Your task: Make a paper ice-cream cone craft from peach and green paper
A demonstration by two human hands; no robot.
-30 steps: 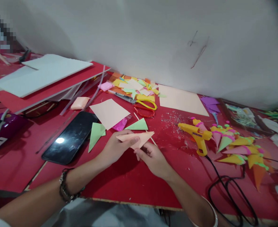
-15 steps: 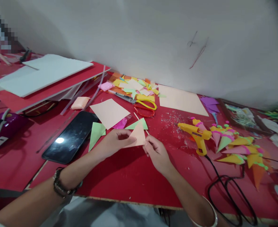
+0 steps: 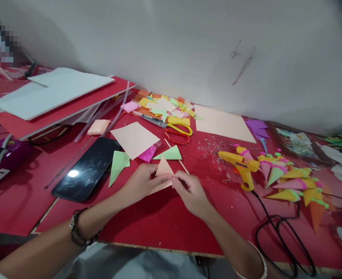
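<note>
A peach paper triangle (image 3: 163, 168) is held over the red table between my two hands, its point facing the wall. My left hand (image 3: 145, 179) pinches its left side, thumb lying on top. The fingertips of my right hand (image 3: 189, 190) close on its right corner, close to the left thumb. Just beyond lie a green paper piece (image 3: 172, 153) and a thin stick (image 3: 184, 167). A peach paper sheet (image 3: 135, 140), a small magenta packet (image 3: 148, 154) and another green paper piece (image 3: 118, 164) rest to the left. The fingers partly hide the triangle.
A black phone (image 3: 86, 170) lies left. Scissors (image 3: 176, 130) and paper scraps (image 3: 166, 106) are toward the wall. To the right are a yellow glue gun (image 3: 242, 166) with a looped black cable (image 3: 275, 221) and several small paper cones (image 3: 294, 184). White boards (image 3: 54, 91) are stacked back left.
My right fingers have moved left and inward along the peach paper triangle, bringing both hands closer together. The triangle sits lower and more of it is covered.
</note>
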